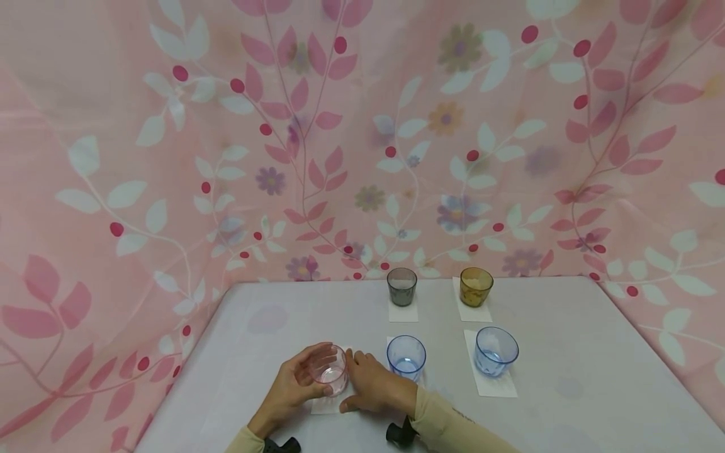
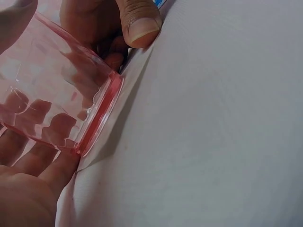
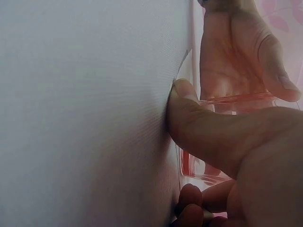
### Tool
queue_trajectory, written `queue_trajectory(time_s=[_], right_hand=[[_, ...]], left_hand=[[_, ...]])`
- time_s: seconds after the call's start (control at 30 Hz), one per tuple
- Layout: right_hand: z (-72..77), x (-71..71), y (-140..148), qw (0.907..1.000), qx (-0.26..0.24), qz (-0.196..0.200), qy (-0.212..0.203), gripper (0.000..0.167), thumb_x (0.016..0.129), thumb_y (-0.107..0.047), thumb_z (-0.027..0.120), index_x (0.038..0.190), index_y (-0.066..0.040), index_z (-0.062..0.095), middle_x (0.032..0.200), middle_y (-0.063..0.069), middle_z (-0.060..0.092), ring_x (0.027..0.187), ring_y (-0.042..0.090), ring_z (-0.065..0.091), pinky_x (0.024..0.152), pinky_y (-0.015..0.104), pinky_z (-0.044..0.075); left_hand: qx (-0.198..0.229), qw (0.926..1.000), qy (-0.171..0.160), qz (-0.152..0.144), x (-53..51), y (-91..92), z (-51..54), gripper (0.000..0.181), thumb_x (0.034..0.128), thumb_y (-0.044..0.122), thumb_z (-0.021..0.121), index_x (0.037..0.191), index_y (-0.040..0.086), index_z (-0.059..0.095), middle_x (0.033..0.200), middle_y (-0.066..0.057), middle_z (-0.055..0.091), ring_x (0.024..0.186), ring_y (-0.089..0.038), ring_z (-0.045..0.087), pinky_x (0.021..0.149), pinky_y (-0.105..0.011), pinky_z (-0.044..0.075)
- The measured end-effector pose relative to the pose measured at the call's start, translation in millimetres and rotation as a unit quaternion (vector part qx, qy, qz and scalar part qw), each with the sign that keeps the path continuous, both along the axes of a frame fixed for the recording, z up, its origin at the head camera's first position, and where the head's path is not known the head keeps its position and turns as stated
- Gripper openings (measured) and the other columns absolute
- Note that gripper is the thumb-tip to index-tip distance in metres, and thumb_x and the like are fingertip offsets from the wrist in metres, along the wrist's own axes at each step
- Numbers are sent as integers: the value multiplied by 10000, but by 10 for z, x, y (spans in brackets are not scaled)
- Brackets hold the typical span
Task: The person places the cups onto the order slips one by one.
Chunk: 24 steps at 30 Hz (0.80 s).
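Note:
A clear pink glass (image 1: 331, 372) stands on a white paper square (image 1: 324, 406) near the front of the table. My left hand (image 1: 291, 385) grips it from the left, thumb on the near side and fingers round the far side. In the left wrist view, those fingers show through the glass wall. My right hand (image 1: 376, 385) lies against the right side of the paper. Its thumb (image 3: 191, 101) presses at the paper's edge on the table, and its fingers reach forward beside the glass base.
A blue glass (image 1: 406, 358) stands just beyond my right hand. Another blue glass (image 1: 496, 352) is on paper further right. At the back are a grey glass (image 1: 402, 288) and an amber glass (image 1: 476, 287), on papers too. A floral curtain (image 1: 362, 138) hangs behind the table.

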State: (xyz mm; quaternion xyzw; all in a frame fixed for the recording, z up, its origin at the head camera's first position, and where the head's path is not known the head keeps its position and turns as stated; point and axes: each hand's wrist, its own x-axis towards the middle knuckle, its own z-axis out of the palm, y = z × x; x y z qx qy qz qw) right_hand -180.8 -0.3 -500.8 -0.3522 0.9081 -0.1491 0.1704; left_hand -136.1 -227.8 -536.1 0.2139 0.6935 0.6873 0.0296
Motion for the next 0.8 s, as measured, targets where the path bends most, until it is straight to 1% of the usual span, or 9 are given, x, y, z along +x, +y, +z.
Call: queue_trajectory(time_s=[0.1, 0.27, 0.4, 0.53, 0.6, 0.8], right_hand=[[11, 3, 3, 10000, 7, 35, 16, 1049, 873, -549, 835, 1630, -3, 356, 1445, 157, 558, 1264, 221, 547, 1146, 353, 507], [14, 6, -2, 9999, -4, 61, 81, 1049, 869, -552, 836, 1623, 6, 365, 1426, 156, 566, 1231, 210, 546, 1134, 342, 509], [21, 6, 0, 10000, -33, 39, 28, 1047, 871, -541, 840, 1623, 8, 363, 1407, 151, 573, 1205, 204, 548, 1125, 343, 513], [34, 9, 8, 10000, -24, 43, 34, 1034, 882, -541, 829, 1621, 12, 364, 1426, 163, 569, 1245, 226, 554, 1140, 359, 508], [43, 14, 13, 10000, -4, 44, 30, 1024, 892, -542, 818, 1619, 18, 362, 1454, 177, 563, 1290, 254, 559, 1153, 372, 504], [102, 70, 11, 9997, 44, -14, -250, 921, 961, -458, 771, 1600, 54, 349, 1524, 234, 538, 1394, 349, 552, 1180, 422, 490]], left_hand=[[-47, 10000, 49, -14, -4, -1, -7, 751, 910, -53, 784, 1563, -57, 412, 1540, -369, 473, 1422, -359, 556, 1122, -334, 528], [-132, 9999, 27, -12, -4, -1, -9, 761, 903, -50, 792, 1564, -38, 415, 1538, -358, 475, 1414, -358, 562, 1109, -337, 542], [-169, 9998, 20, -38, -8, 0, -7, 772, 897, -47, 799, 1566, -33, 414, 1542, -346, 484, 1424, -340, 559, 1113, -337, 539], [-223, 9997, 52, -42, -25, 2, -10, 772, 896, -44, 804, 1563, -36, 416, 1539, -332, 499, 1422, -287, 568, 1113, -315, 536], [-274, 9996, 35, 2, -31, 3, -9, 768, 893, -35, 810, 1560, -24, 428, 1535, -323, 508, 1416, -274, 574, 1109, -303, 537], [-489, 9983, -213, 233, 0, 1, 11, 770, 878, 7, 841, 1550, 42, 467, 1524, -288, 532, 1386, -278, 588, 1087, -265, 543]])
